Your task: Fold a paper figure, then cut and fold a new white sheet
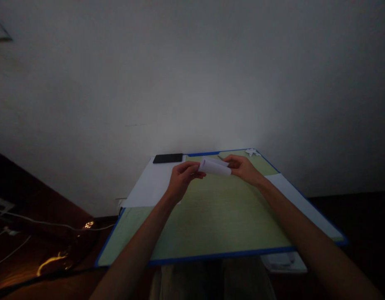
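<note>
A small white piece of paper (215, 167), curled over on itself, is held above the middle of the table (223, 216). My left hand (183, 177) pinches its left end between thumb and fingers. At the other end, the fingers of my right hand (242, 167) are closed on the paper as well. A thin dark pointed object (220, 158) shows just beyond my right fingertips; I cannot tell whether it is held or lies on the table.
A black flat device (168, 158) rests on a white sheet (151, 183) at the back left. Paper scraps (252, 152) lie in the far right corner, and another white sheet (305, 204) along the right side. A wall (211, 83) rises behind. Cables (55, 223) run at lower left.
</note>
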`<state>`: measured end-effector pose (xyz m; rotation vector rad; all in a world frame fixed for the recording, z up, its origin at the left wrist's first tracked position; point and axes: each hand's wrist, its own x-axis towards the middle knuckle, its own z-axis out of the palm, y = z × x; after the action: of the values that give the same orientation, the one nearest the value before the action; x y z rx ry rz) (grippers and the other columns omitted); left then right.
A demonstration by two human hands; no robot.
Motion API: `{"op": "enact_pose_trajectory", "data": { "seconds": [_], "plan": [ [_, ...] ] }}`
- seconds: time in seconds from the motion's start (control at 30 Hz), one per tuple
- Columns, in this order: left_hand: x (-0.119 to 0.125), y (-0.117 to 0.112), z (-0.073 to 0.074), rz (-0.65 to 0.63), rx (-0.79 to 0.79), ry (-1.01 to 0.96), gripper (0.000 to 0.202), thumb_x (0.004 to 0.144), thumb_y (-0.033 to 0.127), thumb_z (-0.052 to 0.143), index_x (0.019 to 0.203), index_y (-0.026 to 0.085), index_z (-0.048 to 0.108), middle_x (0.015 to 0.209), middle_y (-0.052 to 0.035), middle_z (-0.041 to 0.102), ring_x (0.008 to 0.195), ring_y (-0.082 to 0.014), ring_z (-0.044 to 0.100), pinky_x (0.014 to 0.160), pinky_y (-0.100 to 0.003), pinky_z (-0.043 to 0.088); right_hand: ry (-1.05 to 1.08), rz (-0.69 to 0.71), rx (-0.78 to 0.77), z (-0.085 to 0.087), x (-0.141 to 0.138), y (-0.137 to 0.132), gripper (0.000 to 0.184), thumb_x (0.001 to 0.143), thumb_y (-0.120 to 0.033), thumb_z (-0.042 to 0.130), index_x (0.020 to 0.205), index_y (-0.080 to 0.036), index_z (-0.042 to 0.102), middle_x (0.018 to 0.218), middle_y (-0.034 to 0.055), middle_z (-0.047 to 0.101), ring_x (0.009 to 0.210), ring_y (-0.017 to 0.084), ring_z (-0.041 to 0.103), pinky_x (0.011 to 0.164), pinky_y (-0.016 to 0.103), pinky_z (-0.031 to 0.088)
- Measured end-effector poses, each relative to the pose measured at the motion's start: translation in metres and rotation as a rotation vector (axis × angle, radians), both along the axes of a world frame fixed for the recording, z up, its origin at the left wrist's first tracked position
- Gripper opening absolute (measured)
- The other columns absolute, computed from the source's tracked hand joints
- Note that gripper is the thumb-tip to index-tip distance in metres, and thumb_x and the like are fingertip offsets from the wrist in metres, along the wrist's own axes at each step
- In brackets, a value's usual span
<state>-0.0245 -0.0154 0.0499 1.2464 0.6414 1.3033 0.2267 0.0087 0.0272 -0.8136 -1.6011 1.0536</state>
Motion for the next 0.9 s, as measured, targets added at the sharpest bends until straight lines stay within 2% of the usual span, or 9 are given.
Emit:
{"op": "enact_pose_trajectory", "data": {
  "seconds": [0.3, 0.5, 0.67, 0.9],
  "plan": [
    [-0.0037, 0.0025, -0.0024, 0.022, 0.07, 0.1, 0.024, 0.075, 0.031, 0.083, 0.089, 0.012, 0.076, 0.077, -0.0081, 0.076, 0.065, -0.0178, 0.072, 0.068, -0.031, 0.059, -0.002, 0.018, -0.005, 0.001, 0.0038, 0.0001, 0.034, 0.062, -0.023, 0.086, 0.092, -0.018, 0.071, 0.082, 0.0018, 0.075, 0.075, 0.017, 0.072, 0.071, 0.03, 0.059],
    [-0.008, 0.0025, 0.0009, 0.046, 0.101, 0.206, 0.027, 0.074, 0.033, 0.084, 0.087, 0.011, 0.075, 0.072, -0.0082, 0.076, 0.061, -0.0191, 0.072, 0.062, -0.031, 0.06, -0.059, 0.013, 0.001, 0.0012, 0.0075, -0.0003, 0.035, 0.062, -0.024, 0.086, 0.093, -0.018, 0.073, 0.084, 0.0037, 0.077, 0.076, 0.019, 0.073, 0.07, 0.03, 0.06],
    [-0.0089, 0.001, 0.0048, 0.061, 0.142, 0.275, 0.026, 0.075, 0.033, 0.082, 0.085, 0.01, 0.075, 0.068, -0.0083, 0.075, 0.057, -0.0177, 0.07, 0.057, -0.028, 0.057, -0.08, 0.024, -0.005, 0.0021, 0.0095, -0.0004, 0.034, 0.062, -0.025, 0.086, 0.093, -0.019, 0.073, 0.087, 0.0041, 0.078, 0.08, 0.02, 0.074, 0.074, 0.032, 0.06],
    [-0.0094, 0.0034, 0.0026, 0.095, 0.13, 0.287, 0.028, 0.073, 0.033, 0.083, 0.086, 0.01, 0.075, 0.07, -0.0085, 0.075, 0.058, -0.0182, 0.07, 0.06, -0.031, 0.059, -0.063, 0.031, -0.026, 0.0015, 0.0082, 0.0005, 0.038, 0.064, -0.025, 0.085, 0.1, -0.02, 0.074, 0.095, 0.0053, 0.078, 0.087, 0.023, 0.075, 0.082, 0.037, 0.06]
  ]
}}
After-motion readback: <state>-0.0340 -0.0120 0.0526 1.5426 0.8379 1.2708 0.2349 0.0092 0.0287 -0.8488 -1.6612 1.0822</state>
